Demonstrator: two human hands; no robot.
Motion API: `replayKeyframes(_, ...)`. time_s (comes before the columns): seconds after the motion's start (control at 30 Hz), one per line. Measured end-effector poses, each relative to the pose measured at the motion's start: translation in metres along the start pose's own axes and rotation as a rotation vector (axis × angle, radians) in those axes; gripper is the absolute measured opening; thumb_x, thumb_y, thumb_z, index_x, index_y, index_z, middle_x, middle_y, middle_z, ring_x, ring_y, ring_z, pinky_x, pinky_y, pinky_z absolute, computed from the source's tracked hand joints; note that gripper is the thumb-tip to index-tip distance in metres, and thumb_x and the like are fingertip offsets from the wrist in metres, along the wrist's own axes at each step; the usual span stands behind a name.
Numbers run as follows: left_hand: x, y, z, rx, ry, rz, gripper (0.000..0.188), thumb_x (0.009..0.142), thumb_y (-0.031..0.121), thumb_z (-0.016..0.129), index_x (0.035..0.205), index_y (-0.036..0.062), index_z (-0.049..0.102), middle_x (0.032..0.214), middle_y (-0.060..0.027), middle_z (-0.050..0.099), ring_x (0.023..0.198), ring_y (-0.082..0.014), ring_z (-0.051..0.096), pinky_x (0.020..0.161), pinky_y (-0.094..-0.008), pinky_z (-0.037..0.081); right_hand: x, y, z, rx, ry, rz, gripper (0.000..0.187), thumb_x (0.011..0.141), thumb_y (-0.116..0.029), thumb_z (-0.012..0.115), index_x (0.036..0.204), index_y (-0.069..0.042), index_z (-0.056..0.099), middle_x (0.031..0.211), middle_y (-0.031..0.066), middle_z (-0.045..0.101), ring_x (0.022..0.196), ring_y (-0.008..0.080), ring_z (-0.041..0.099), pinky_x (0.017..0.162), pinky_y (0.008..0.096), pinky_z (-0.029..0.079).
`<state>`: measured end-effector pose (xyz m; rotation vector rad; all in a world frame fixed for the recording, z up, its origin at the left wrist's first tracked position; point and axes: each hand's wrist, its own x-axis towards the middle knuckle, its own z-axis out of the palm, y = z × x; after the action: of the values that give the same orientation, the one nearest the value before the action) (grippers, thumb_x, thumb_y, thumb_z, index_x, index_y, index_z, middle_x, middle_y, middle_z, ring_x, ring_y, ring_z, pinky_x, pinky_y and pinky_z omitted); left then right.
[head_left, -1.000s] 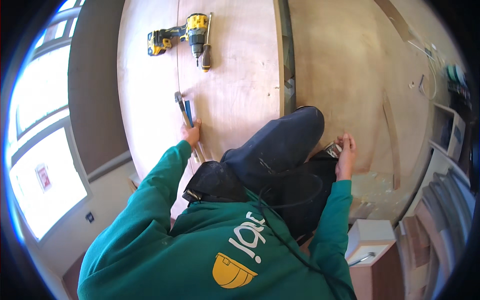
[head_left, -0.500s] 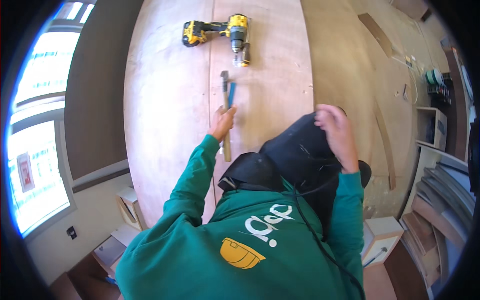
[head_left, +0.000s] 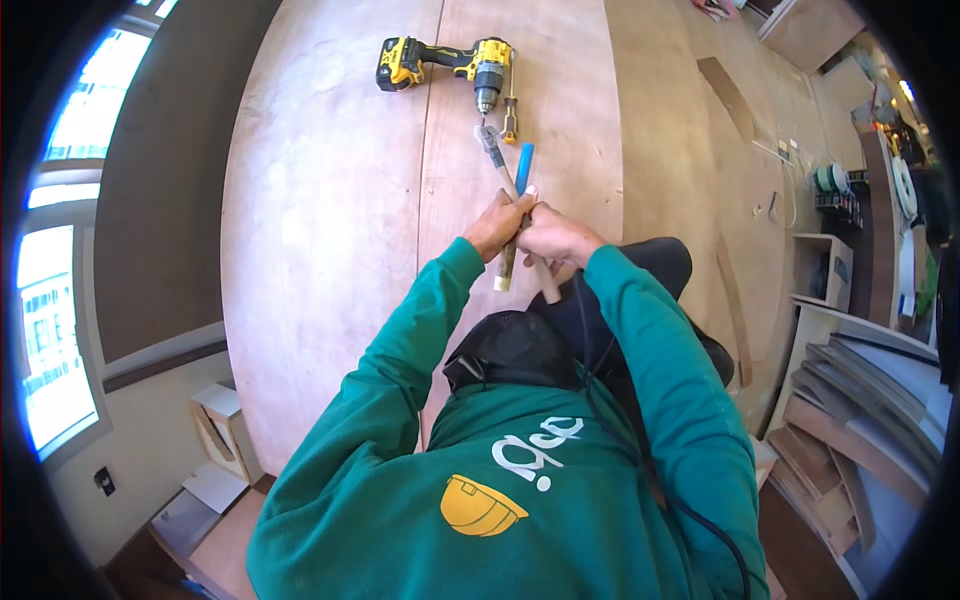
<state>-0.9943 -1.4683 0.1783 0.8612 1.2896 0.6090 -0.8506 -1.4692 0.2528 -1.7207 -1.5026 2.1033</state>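
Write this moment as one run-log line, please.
left hand, right hand: together at crossed hammer and blue-ended tool | cordless drill, screwdriver: on plywood

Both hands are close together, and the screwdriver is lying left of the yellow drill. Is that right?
Not quite: the screwdriver lies right of the yellow drill, as the head view shows. The left hand and right hand are indeed close together.

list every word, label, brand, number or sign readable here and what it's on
Green sweatshirt: white lettering on the front, beside a yellow helmet picture; not copied out here.
Yellow-and-black drill: marking on the battery too small to read.
Hammer and blue-ended tool: no text that I can make out.
Elsewhere: nothing legible.
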Motion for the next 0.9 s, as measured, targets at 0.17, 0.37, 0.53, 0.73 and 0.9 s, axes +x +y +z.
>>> replayKeyframes(0.17, 0.016, -0.013, -0.021, 0.047, 0.011, -0.03, 0.046, 0.109, 0.053, 0.054, 0.106, 0.0078, 0.056, 0.091, -0.0031, 0.052, 0.08, -0.013, 0.051, 0.069, -0.0329, 0.046, 0.031, 0.033, -0.018, 0.243, 0.157, -0.076, 0.018, 0.097, -0.014, 0.053, 0.113, -0.006, 0.055, 0.081, 0.004, 0.056, 0.062, 0.0134, 0.054, 0.046, 0.031, 0.048)
replayKeyframes(0.37, 0.015, -0.062, -0.107, 0.552, 0.276, 0.203, 0.047, 0.105, 0.035, 0.063, 0.138, 0.0037, 0.054, 0.086, -0.0058, 0.06, 0.074, -0.016, 0.06, 0.065, -0.0368, 0.051, -0.003, 0.01, -0.058, 0.306, 0.371, -0.529, 0.016, 0.095, -0.023, 0.067, 0.099, -0.01, 0.059, 0.075, -0.0027, 0.052, 0.061, 0.0077, 0.049, 0.052, 0.0276, 0.043)
replayKeyframes(0.53, 0.015, -0.052, -0.088, 0.197, 0.466, 0.209, 0.052, 0.102, 0.032, 0.07, 0.144, 0.0048, 0.055, 0.109, -0.0145, 0.064, 0.086, -0.0235, 0.069, 0.076, -0.0384, 0.058, -0.075, 0.024, -0.102, 0.288, 0.731, -0.708, 0.017, 0.099, -0.024, 0.07, 0.095, -0.008, 0.067, 0.075, -0.0062, 0.054, 0.064, 0.0042, 0.044, 0.058, 0.0266, 0.036)
replayKeyframes(0.73, 0.063, -0.019, -0.14, 0.689, 0.569, 0.106, 0.1, 0.091, 0.055, 0.079, 0.161, 0.0014, 0.033, 0.141, -0.032, 0.051, 0.124, -0.0459, 0.06, 0.1, -0.0494, 0.055, -0.14, 0.074, -0.114, 0.563, 0.827, -0.723, 0.025, 0.105, -0.025, 0.068, 0.088, -0.007, 0.063, 0.071, -0.0063, 0.049, 0.058, 0.0031, 0.044, 0.051, 0.022, 0.033)
replayKeyframes(0.9, 0.001, -0.097, -0.224, 1.069, 0.598, 0.167, 0.114, 0.085, 0.053, 0.083, 0.155, -0.0168, 0.027, 0.155, -0.0379, 0.038, 0.149, -0.0507, 0.034, 0.125, -0.0513, 0.032, -0.17, 0.135, -0.075, 0.733, 0.863, -0.623, 0.023, 0.106, -0.022, 0.066, 0.088, -0.009, 0.058, 0.069, -0.0053, 0.043, 0.056, 0.0041, 0.042, 0.049, 0.0224, 0.033)
